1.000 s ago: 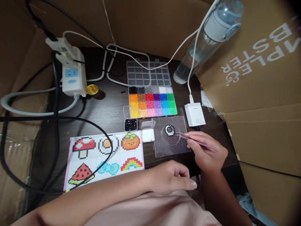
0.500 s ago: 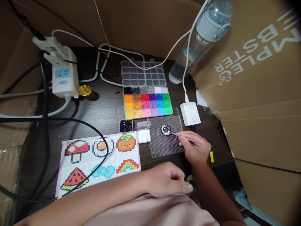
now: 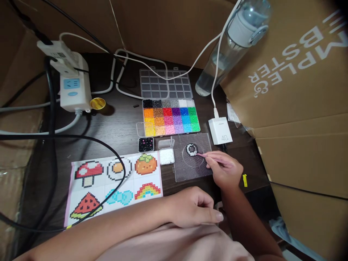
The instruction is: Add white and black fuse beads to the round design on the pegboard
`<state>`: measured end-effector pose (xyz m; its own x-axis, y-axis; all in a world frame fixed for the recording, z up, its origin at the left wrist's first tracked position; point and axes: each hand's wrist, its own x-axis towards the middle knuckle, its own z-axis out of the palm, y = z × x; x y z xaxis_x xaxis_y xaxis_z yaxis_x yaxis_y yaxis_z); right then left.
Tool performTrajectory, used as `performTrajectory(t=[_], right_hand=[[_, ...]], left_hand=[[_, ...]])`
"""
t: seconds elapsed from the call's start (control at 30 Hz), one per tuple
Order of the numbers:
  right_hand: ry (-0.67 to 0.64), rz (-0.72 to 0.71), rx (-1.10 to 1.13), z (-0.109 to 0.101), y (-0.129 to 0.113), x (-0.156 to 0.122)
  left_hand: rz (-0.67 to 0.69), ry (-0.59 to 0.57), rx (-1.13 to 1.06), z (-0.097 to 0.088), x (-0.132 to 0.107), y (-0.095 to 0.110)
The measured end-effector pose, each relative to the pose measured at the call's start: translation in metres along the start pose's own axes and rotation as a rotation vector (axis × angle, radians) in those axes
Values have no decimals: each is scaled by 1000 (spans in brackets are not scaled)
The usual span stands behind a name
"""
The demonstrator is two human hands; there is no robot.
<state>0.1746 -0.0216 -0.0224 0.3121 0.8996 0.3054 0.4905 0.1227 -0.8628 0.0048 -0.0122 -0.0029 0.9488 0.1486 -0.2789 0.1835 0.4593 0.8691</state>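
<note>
My right hand (image 3: 227,168) pinches pink tweezers (image 3: 216,158), their tips touching the lower right of a ring of black and white beads (image 3: 192,149). The ring lies on a clear pegboard (image 3: 187,172) with a round outline. My left hand (image 3: 194,207) rests near my body, below the board, fingers curled and thumb stretched to the right; no object shows in it. Left of the board are a small open box of white beads (image 3: 166,156) and a small box of black beads with a few pink ones (image 3: 146,144).
A sorted multi-colour bead case (image 3: 171,117) lies behind the board. The pixel pattern sheet (image 3: 133,181) is at left, crossed by a black cable. A white charger (image 3: 220,130), water bottle (image 3: 231,47), power strip (image 3: 74,85) and gold-topped container (image 3: 98,104) surround the area, with cardboard walls (image 3: 301,145).
The tweezer tips and right hand have shifted very slightly at the ring's lower right edge. My left hand is still, and the view has moved a touch.
</note>
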Motion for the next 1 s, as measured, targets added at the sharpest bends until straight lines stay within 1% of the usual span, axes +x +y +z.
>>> performTrajectory(t=[0.17, 0.23, 0.3, 0.37, 0.47, 0.53, 0.6, 0.67, 1.0], right_hand=[[26, -10, 20, -2, 2, 0], [42, -23, 36, -4, -2, -1], [37, -48, 56, -5, -11, 0], [-28, -103, 63, -2, -23, 1], [-256, -235, 73, 9, -38, 4], [-331, -308, 105, 19, -42, 5], [-332, -330, 124, 29, -42, 4], [-313, -328, 116, 34, -40, 3], [-309, -294, 73, 37, -37, 2]], left_hand=[[-2, -4, -3, 0, 0, 0], [-3, -3, -3, 0, 0, 0], [-19, -7, -2, 1, 0, 0], [-35, -13, -7, 2, -1, -1], [-35, -18, -8, 2, -2, -1], [-78, -44, 29, 2, -4, 1], [-138, -90, 79, 1, -5, 3], [-168, -120, 109, 1, -6, 6], [-151, -119, 79, 2, -4, 3]])
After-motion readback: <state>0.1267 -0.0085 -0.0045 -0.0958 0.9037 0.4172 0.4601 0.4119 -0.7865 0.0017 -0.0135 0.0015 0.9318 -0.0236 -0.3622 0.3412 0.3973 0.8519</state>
